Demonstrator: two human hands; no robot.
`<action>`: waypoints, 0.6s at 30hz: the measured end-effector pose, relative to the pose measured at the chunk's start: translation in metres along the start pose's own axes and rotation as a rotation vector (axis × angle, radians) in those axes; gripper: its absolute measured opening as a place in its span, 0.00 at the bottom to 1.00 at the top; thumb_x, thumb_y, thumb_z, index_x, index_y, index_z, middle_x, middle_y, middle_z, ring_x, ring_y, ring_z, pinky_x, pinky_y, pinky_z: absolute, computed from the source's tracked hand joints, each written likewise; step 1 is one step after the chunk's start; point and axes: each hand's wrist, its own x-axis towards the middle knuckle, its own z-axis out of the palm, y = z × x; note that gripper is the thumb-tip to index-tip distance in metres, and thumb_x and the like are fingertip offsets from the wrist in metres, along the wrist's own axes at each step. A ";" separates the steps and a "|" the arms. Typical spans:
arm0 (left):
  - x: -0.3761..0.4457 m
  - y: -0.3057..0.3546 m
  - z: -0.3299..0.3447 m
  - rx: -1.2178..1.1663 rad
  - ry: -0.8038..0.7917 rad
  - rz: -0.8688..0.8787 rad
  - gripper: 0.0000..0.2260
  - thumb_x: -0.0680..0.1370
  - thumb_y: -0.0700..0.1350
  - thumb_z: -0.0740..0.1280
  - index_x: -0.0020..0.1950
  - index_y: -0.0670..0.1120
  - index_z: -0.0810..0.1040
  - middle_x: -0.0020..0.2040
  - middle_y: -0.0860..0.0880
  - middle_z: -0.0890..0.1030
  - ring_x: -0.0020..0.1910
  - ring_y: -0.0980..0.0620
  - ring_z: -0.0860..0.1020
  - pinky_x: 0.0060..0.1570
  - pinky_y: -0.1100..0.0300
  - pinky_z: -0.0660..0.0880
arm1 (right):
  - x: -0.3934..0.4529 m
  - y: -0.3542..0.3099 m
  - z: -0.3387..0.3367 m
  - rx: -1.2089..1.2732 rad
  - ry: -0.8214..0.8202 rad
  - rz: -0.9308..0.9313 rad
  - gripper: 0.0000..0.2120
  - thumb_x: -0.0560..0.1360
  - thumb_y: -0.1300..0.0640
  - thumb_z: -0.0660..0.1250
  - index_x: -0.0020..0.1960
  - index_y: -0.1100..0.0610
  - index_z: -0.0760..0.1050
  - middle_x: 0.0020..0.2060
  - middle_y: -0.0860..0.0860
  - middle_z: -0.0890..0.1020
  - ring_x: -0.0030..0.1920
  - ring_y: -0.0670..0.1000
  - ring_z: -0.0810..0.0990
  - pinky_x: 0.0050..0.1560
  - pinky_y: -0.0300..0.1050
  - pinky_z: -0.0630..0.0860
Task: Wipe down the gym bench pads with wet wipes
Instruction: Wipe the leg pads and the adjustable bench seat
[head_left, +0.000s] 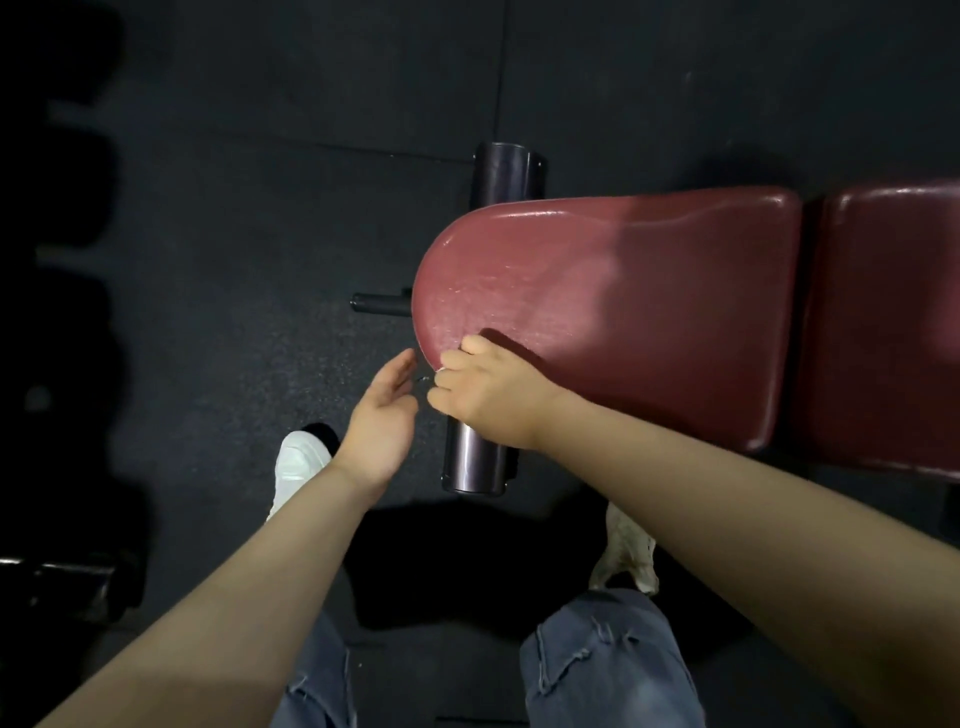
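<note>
The right hand (491, 397) curls over the near rounded edge of the maroon seat pad (597, 306), fingers bunched together around a wet wipe (434, 375) of which only a small pale scrap shows at the knuckles. Just beside it, the left hand (382, 415) hangs palm-up with fingers straight and loosely together, holding nothing. A second maroon pad (883, 322) adjoins on the right, dark roller pads (506, 174) sit beneath, and no brand or lettering can be read anywhere.

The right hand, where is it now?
In the head view, the right hand is at the near rounded edge of the red seat pad, fingers curled, just right of the open left hand.
</note>
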 end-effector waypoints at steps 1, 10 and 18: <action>0.002 0.000 -0.002 -0.021 0.007 -0.009 0.27 0.81 0.33 0.53 0.77 0.51 0.63 0.74 0.55 0.68 0.73 0.58 0.66 0.74 0.57 0.61 | 0.008 0.004 -0.004 -0.002 -0.041 -0.018 0.09 0.71 0.66 0.62 0.37 0.55 0.76 0.29 0.48 0.73 0.36 0.52 0.72 0.43 0.46 0.62; 0.005 -0.004 -0.014 -0.090 -0.022 -0.087 0.23 0.83 0.36 0.54 0.75 0.52 0.66 0.72 0.54 0.70 0.72 0.56 0.67 0.76 0.53 0.60 | 0.093 0.110 -0.039 0.016 -0.080 0.831 0.08 0.75 0.55 0.62 0.51 0.51 0.77 0.49 0.49 0.82 0.55 0.55 0.74 0.55 0.50 0.63; 0.009 0.007 -0.013 0.037 -0.052 -0.048 0.30 0.79 0.30 0.56 0.78 0.55 0.62 0.75 0.55 0.66 0.73 0.57 0.65 0.74 0.57 0.60 | 0.008 0.031 -0.029 0.028 -0.359 -0.127 0.10 0.69 0.61 0.67 0.44 0.47 0.75 0.29 0.44 0.68 0.35 0.51 0.69 0.39 0.47 0.54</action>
